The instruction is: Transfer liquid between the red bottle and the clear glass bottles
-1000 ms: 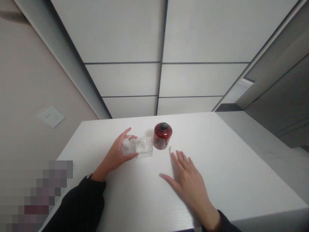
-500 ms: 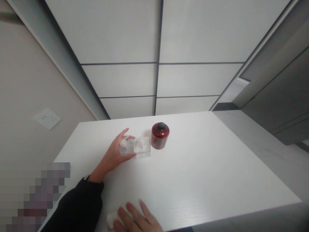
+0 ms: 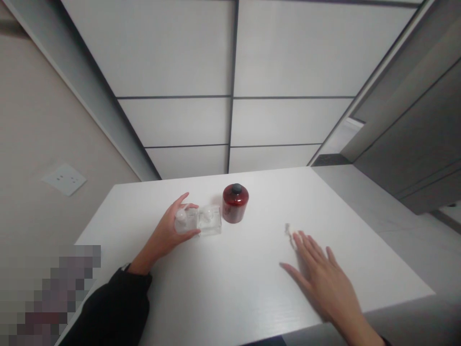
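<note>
On the white table, my left hand is wrapped round a clear bottle with a whitish round cap. A second clear bottle stands against its right side. Just right of that is a dark red bottle with a black cap. Over at the right of the table, my right hand lies palm down with its fingers spread. A small crumpled white piece, perhaps tissue, shows at its fingertips; how much is under the hand is hidden.
White panelled doors rise behind the table's far edge. A wall socket is on the wall at the left. Grey floor and a dark cabinet front lie to the right.
My right hand has moved from the near left edge of the table to its right side, and the white piece has moved with it. My left hand still holds the clear bottle.
</note>
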### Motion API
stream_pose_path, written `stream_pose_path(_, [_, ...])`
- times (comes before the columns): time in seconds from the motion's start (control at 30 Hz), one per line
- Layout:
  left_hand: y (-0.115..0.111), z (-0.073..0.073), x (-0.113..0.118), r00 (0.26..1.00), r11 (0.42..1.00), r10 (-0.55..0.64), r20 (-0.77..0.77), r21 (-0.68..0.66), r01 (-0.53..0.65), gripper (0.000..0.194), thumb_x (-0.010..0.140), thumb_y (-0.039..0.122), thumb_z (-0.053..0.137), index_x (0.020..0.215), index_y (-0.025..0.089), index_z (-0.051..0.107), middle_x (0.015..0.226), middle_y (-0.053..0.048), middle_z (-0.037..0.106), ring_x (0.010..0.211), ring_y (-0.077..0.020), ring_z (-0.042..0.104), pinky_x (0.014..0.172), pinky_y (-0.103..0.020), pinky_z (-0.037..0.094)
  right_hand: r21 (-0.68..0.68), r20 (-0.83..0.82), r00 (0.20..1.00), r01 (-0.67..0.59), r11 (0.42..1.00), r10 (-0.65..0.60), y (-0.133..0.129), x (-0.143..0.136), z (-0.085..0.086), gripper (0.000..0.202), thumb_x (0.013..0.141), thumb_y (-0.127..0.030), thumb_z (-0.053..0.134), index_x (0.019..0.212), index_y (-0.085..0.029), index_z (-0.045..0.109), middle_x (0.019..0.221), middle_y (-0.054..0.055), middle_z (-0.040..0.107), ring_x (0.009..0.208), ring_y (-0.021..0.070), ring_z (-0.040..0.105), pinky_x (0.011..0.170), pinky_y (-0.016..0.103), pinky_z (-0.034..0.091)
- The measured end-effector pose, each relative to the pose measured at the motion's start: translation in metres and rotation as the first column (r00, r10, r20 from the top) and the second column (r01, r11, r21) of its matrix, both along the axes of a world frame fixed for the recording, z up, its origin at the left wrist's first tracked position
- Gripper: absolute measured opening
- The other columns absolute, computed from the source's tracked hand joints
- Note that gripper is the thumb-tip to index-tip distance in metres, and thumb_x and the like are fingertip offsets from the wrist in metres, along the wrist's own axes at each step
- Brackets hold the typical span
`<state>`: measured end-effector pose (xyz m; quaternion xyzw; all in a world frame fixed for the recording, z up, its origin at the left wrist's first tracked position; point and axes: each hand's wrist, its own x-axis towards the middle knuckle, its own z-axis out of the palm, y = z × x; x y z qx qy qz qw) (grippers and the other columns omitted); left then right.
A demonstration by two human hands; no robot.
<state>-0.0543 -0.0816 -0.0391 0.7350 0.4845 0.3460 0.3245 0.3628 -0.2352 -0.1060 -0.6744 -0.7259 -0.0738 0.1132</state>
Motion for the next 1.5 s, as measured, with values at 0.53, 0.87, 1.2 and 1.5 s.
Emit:
stream_pose_path(0.53, [0.001,-0.001,0.0,1.0,1.0,0.006,0.007,-0.008,-0.006,0.102,0.078,0.043,0.09,0.163,0.021,0.036,0.141,-0.017,0.072,0.137,-0.0356,0.065,0.125,-0.06,0.04,-0.185,-0.103,0.949,0.275,0.944,-0.297,0.131,0.086,0.004,0.086,0.104,-0.07,0.053,0.166,-0.011,0.039,0.172,0.025,0.04,0.161,0.0414,0.035,0.13,0.068,0.023])
stream_pose_path(0.87, [-0.001,-0.001,0.002,1.0,0.999,0.003,0.018,-0.033,-0.003,0.103,0.078,0.042,0.089,0.163,0.021,0.035,0.14,-0.017,0.072,0.133,-0.0354,0.067,0.122,-0.061,0.044,-0.012,-0.532,0.84,0.115,0.993,-0.103,0.142,0.029,0.03,0.09,0.099,-0.078,0.052,0.165,-0.017,0.043,0.18,0.022,0.023,0.167,0.0477,0.012,0.129,0.079,0.01])
stream_pose_path(1.2, [-0.002,0.001,0.001,1.0,1.0,0.015,-0.017,0.007,-0.015,0.1,0.079,0.042,0.09,0.162,0.022,0.037,0.138,-0.015,0.074,0.136,-0.0344,0.065,0.124,-0.058,0.042,0.088,-0.862,0.411,-0.454,0.887,0.296,0.167,-0.095,0.052,0.116,0.077,-0.059,0.093,0.171,-0.027,0.032,0.174,0.013,0.042,0.159,0.0335,0.043,0.129,0.049,0.038])
stream_pose_path(1.5, [-0.004,-0.002,0.005,1.0,1.0,0.001,0.024,-0.022,0.0,0.1,0.08,0.042,0.09,0.162,0.024,0.036,0.14,-0.015,0.072,0.136,-0.0336,0.065,0.123,-0.058,0.042,0.051,-0.916,0.315,-0.519,0.853,0.247,0.164,-0.074,0.058,0.079,0.065,-0.042,0.101,0.135,-0.025,0.067,0.133,0.01,0.072,0.125,0.0341,0.067,0.112,0.051,0.05])
